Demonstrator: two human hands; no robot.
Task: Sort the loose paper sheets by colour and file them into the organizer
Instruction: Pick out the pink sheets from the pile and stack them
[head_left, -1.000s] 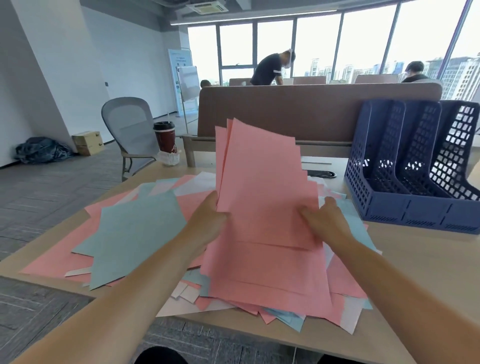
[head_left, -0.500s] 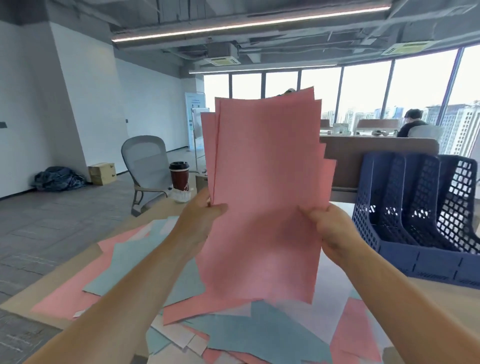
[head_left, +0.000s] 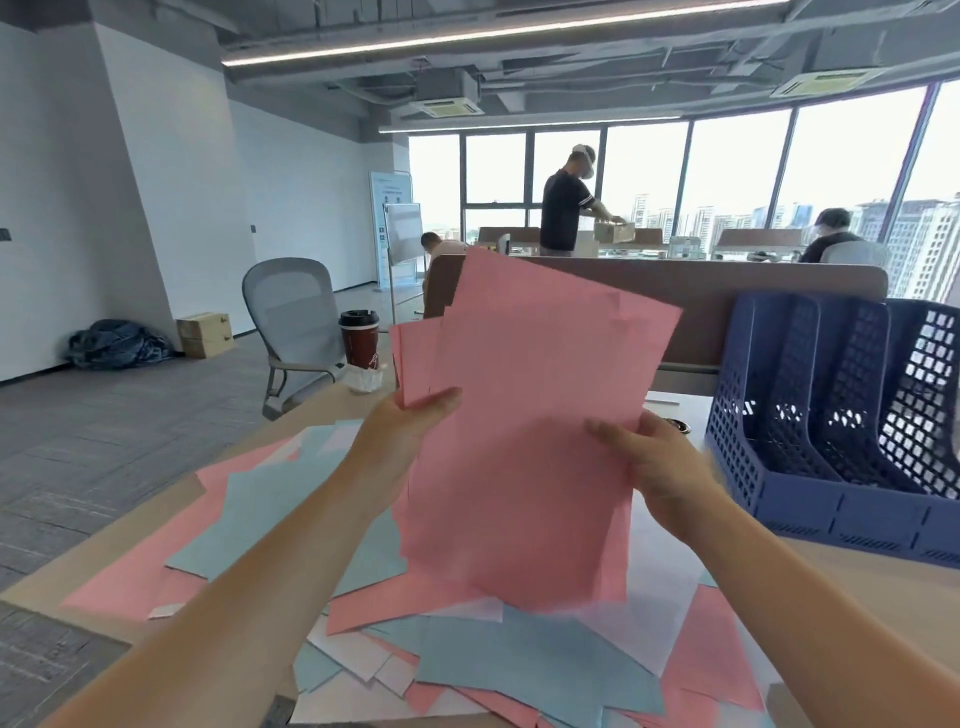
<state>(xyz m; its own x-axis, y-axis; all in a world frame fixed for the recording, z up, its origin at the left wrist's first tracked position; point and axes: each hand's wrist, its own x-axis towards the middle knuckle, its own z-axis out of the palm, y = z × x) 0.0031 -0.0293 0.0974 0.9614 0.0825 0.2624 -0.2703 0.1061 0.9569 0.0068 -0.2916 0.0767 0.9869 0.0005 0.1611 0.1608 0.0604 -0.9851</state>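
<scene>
A stack of pink sheets (head_left: 530, 415) is held upright above the table, tilted a little to the right. My left hand (head_left: 405, 431) pinches its left edge and my right hand (head_left: 649, 462) grips its right edge. Under them lies a loose pile of pink, blue and white sheets (head_left: 493, 660) spread over the wooden table (head_left: 862, 587). The blue mesh organizer (head_left: 836, 431), with upright slots, stands at the right, its visible slots holding no paper.
A dark red coffee cup (head_left: 359, 340) stands at the table's far left corner, with a grey office chair (head_left: 296, 322) behind it. A brown desk partition (head_left: 727, 291) runs along the far side. People work at desks by the windows.
The pink stack was lifted off the pile to upright, then lowered slightly and tilted right. The view has tipped up toward the room.
</scene>
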